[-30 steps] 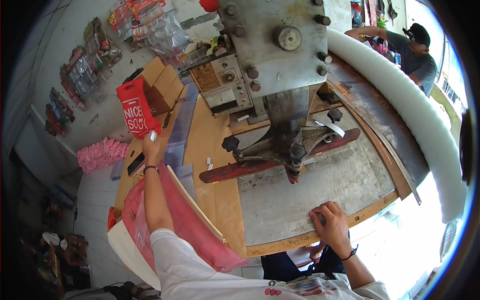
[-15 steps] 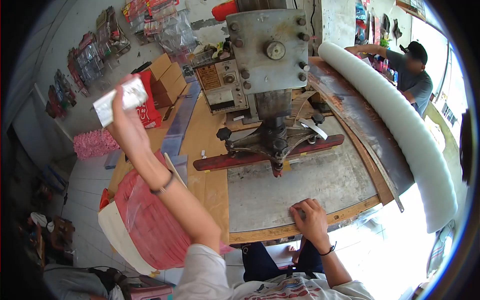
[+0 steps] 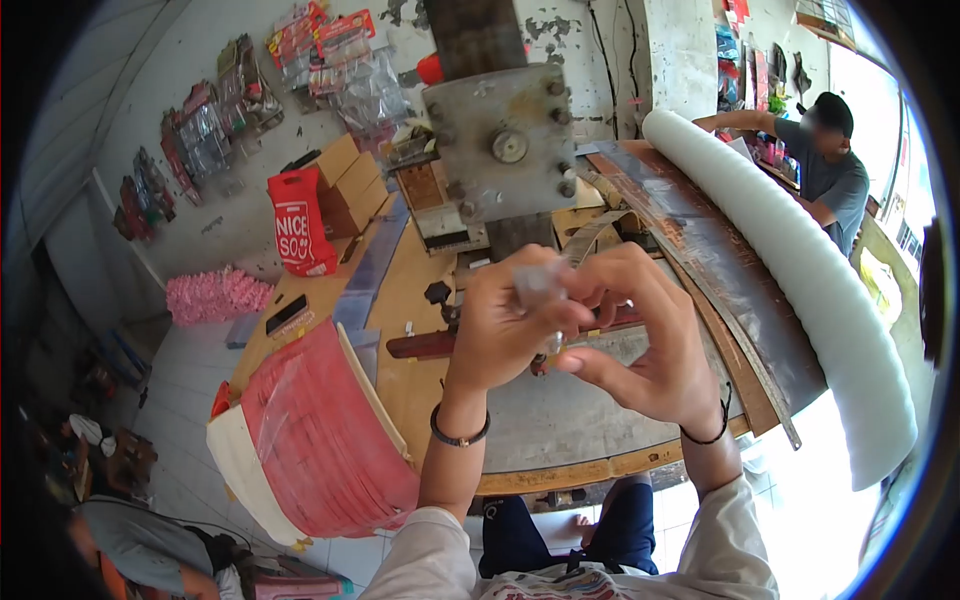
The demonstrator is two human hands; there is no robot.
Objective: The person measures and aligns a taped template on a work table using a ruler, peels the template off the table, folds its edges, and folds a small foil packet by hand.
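My left hand [image 3: 505, 325] is raised in front of the press, its fingers closed round a small shiny silvery packet [image 3: 538, 285]. The packet is blurred and partly covered by the fingers. Facing it, my right hand [image 3: 650, 335] curves its fingers toward the packet, with the thumb held apart below them. Whether the right fingertips touch the packet is hard to see. Behind both hands stands the press head [image 3: 500, 145], a grey metal block with bolts. Its red bar [image 3: 420, 345] shows to the left of my hands, over the metal bed [image 3: 590, 435].
A stack of red sheets [image 3: 325, 435] lies at the left, near a phone [image 3: 287, 313]. Farther back stand a red bag [image 3: 302, 225] and a cardboard box [image 3: 352, 190]. A long white roll [image 3: 790, 270] lies at the right; beyond it is another person [image 3: 835, 165].
My left hand has come from the far left to the middle with the packet. My right hand has lifted off the metal bed to meet it. The phone and red bag are now uncovered.
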